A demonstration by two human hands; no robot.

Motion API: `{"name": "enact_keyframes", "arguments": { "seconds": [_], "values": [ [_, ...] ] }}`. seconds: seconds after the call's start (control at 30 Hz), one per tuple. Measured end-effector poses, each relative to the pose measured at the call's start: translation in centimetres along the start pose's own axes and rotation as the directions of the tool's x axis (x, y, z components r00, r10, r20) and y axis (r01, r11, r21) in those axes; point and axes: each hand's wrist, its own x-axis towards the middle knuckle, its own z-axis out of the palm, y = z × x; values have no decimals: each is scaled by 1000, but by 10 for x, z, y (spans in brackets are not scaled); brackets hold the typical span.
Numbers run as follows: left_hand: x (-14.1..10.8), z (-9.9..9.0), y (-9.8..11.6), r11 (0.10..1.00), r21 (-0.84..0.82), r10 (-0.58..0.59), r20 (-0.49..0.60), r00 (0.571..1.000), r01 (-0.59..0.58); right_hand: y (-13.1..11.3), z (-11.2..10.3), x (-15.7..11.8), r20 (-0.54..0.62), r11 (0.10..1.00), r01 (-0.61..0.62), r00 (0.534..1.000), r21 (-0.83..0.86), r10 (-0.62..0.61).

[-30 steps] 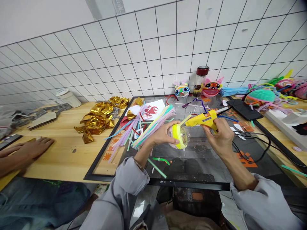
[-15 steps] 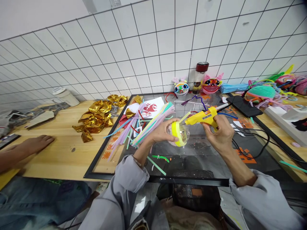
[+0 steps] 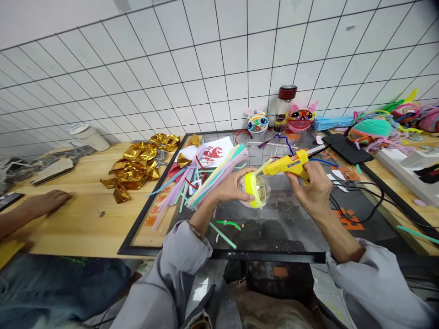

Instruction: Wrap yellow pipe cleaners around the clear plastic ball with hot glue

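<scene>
My left hand (image 3: 233, 186) is closed around a clear, rounded plastic container (image 3: 263, 192) with a fuzzy yellow pipe cleaner (image 3: 252, 188) wrapped about its middle. A loose end of the yellow strip sticks up toward the glue gun. In my right hand (image 3: 313, 187) is a yellow hot glue gun (image 3: 286, 166), gripped by its handle with a glue stick out of its back. The gun's nozzle points left, close to the strip at the container's upper edge; whether it touches I cannot tell. A bundle of pastel pipe cleaners (image 3: 219, 176) lies just behind my left hand.
Crumpled gold foil (image 3: 137, 162) lies to the left, near another person's hand (image 3: 48, 203). Two decorated faces, a bottle (image 3: 285, 109) and a phone (image 3: 350, 148) stand or lie toward the wall. Black cable (image 3: 368, 186) loops at right beside a white power strip (image 3: 404, 176).
The glue gun's nozzle has come slightly nearer the yellow strip on the container. My left hand keeps its hold, and the whole view has shifted a little.
</scene>
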Motion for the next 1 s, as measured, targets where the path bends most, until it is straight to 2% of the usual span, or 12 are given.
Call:
{"name": "enact_keyframes", "arguments": {
  "seconds": [0.33,0.57,1.0],
  "values": [
    [1,0,5,999,-13,45,16,999,-44,5,-1,2,-7,999,32,999,-20,-32],
    [1,1,3,999,-25,40,7,999,-40,3,-2,2,27,1000,-13,1000,-27,13],
    [0,-1,-1,999,3,39,1,999,-39,-2,-3,3,-2,999,-33,999,-26,33]
  ]
}}
